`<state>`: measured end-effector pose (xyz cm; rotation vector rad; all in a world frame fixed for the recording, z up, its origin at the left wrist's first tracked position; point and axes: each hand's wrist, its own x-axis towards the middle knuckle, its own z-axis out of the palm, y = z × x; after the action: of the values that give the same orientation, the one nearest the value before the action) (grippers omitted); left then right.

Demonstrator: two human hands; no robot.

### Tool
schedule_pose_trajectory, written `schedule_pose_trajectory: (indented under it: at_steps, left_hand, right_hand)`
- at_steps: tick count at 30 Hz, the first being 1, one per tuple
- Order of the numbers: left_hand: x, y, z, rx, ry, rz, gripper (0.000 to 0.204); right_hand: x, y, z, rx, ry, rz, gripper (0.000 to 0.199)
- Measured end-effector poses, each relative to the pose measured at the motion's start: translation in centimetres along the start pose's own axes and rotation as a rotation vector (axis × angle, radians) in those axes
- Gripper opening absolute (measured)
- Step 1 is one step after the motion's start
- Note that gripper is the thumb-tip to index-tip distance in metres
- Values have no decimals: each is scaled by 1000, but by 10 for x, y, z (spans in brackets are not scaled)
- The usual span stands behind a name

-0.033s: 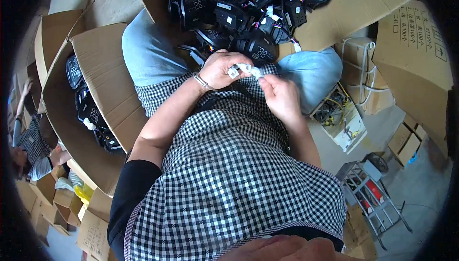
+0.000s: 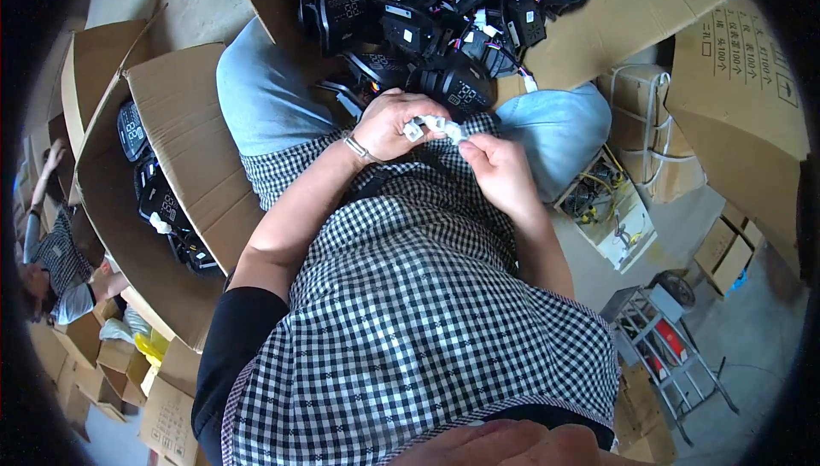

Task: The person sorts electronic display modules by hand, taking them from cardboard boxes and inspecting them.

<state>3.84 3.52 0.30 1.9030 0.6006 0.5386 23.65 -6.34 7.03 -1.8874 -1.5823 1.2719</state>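
Note:
My left hand (image 2: 392, 127) is closed around several small white plastic connectors (image 2: 413, 131), which stick out past its curled fingers. From the right, my right hand (image 2: 500, 169) pinches the end of a whitish piece (image 2: 457, 132) between thumb and fingertips, close beside the left hand's connectors. Whether that piece joins the others I cannot tell. Just beyond my hands is a heap of black digital instrument displays (image 2: 461, 87) with coloured wires and white plugs. One white plug (image 2: 530, 83) hangs at the heap's right side.
To the left stands an open carton (image 2: 184, 146) with more black displays (image 2: 156, 188) inside. At right are a white box of wires (image 2: 608, 214), a cardboard carton (image 2: 735, 116) and a metal hand cart (image 2: 670, 338). Another person (image 2: 64, 252) works at far left.
My right hand has shifted very slightly left toward the left hand. The white connectors have turned a little in the grip. The rest looks the same.

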Motion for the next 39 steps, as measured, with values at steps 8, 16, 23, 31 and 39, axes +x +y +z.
schedule_pose_trajectory:
  at_steps: [8, 16, 23, 31, 39]
  left_hand:
    - [-1, 2, -14, 37, -74, 102, 22]
    - [0, -3, -16, 137, -110, 155, 23]
    - [26, -5, -58, -469, 464, -225, 26]
    - [-98, 104, -240, -280, 1216, 331, 36]
    - [-308, 47, -255, 1308, 1358, -340, 43]
  right_hand:
    - [8, 17, 7, 1017, -346, 418, 16]
    - [9, 38, 52, 777, -125, 244, 20]
    - [11, 21, 63, 1011, 356, 109, 17]
    - [66, 54, 37, 374, 311, 195, 22]
    - [170, 50, 37, -432, 207, 218, 20]
